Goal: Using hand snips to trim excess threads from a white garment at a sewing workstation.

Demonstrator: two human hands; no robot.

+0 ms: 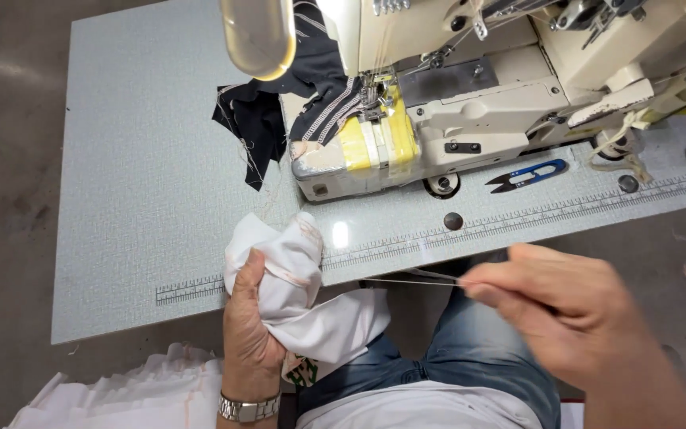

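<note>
The left hand (249,334) grips a bunched white cloth (291,278); the right hand (573,310) pinches a thin taut thread (406,280) leading from it.

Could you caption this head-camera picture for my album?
Left hand bunches white cloth; right hand pinches a thread.

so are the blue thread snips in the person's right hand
No, the blue thread snips lie on the table beside the sewing machine, while the right hand pinches a thin thread.
</note>
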